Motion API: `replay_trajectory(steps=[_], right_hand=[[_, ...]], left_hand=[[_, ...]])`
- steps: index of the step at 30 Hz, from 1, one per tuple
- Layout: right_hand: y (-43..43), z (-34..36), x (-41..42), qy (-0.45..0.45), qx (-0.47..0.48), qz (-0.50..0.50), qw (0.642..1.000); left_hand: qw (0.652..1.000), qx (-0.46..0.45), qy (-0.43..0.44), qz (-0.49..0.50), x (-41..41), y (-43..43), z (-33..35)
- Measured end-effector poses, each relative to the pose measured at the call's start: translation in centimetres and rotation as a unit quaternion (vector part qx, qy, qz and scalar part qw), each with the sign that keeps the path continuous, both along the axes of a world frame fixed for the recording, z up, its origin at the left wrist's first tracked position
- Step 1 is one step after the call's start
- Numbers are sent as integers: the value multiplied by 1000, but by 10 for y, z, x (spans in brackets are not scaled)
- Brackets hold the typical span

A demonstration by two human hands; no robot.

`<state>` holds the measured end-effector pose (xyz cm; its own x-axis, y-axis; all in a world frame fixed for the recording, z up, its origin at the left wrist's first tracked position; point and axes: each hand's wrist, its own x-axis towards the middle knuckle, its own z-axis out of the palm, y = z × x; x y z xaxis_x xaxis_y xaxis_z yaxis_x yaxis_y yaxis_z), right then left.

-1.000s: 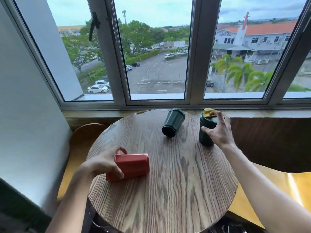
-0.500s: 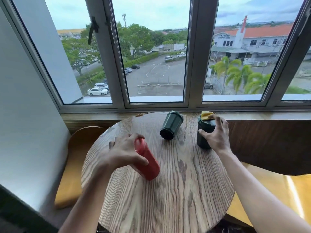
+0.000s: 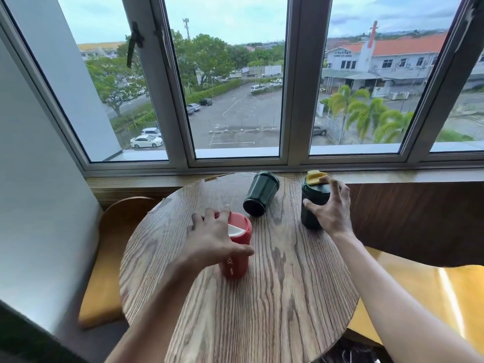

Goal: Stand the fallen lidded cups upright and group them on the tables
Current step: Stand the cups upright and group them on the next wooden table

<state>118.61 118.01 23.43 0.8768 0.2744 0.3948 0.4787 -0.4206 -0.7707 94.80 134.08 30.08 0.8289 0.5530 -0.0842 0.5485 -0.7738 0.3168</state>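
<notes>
Looking down from the head camera: round wood-grain table (image 3: 275, 297) set against a window sill.

Left hand (image 3: 212, 238) wrapped around the red plastic lidded cup (image 3: 237, 247), thumb across its front, fingers curled over the lid rim. Cup stands upright near table centre, slightly toward 9 o'clock; white flap on its lid visible.

Right hand (image 3: 328, 208) closed on the dark green cup with yellow lid tab (image 3: 313, 199), fingers over the lid, thumb on the side wall. This cup is upright at about 1 o'clock on the tabletop, close to the edge.

Plain dark green lidded cup (image 3: 260, 196) lies on its side at 12 o'clock, between the other 2, touched by neither hand. One round end faces the camera, the other points toward the window.

1 cup down, 2 standing. Red cup is apart from both green ones.

Yellow-cushioned wooden seat (image 3: 102, 284) at 9 o'clock below the table; yellow bench cushion (image 3: 432, 297) at 3 o'clock.
</notes>
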Motion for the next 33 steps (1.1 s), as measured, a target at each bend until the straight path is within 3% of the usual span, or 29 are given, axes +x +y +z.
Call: replay_trajectory(steps=[4,9,15,19,22,33], right_hand=[[2,-4,-2,2,15,-3,1000],[4,-4,-6,8,39,9,999],[-3,-11,-9,29,85,34,995],[-10,-20,-4,110,112,73,985],[-15,-22,0,159,74,69,982],[11,-33,-42,167,81,149,971]], left_hand=[[998,-65,-6,-11,-2,12,3],[988,-56,-136,38,-7,-7,-18],[933,-194,-299,55,-16,-16,-50],[884,-355,-302,38,-20,-1,-69],[863,-404,-300,38,-21,7,-77],[874,-391,-286,32,-22,15,-83]])
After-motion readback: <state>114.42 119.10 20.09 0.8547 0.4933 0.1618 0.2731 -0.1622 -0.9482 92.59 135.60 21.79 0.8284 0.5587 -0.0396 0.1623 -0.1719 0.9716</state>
